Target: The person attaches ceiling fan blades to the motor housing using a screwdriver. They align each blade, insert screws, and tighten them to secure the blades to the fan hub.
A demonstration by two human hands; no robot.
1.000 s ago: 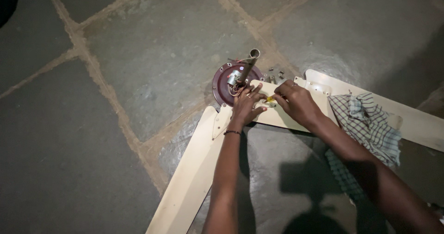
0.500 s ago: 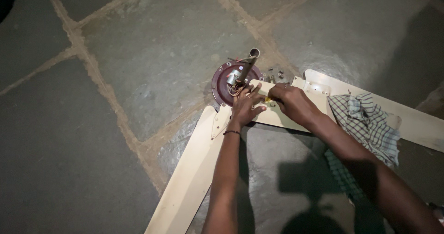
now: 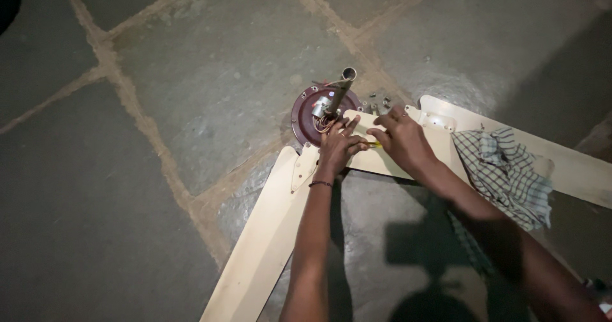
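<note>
Since a second ago your hands have barely shifted: your right hand [image 3: 403, 138] has slid slightly toward 9 o'clock, closer to your left hand [image 3: 340, 145], and the fan parts lie as they did. Your left hand rests flat, fingers spread wide, on the cream fan blade [image 3: 382, 159], just at 6 o'clock of the round maroon motor hub [image 3: 305, 113]. Your right hand is curled narrow around a thin yellow-handled tool [image 3: 373, 144], its tip pointing at 9 o'clock. The hub is glossy metal with a short pipe stem. A second smooth blade [image 3: 264, 239] runs toward 7 o'clock. A checked cloth [image 3: 503, 172] lies crumpled at 3 o'clock on the rough stone floor [image 3: 210, 61].
</note>
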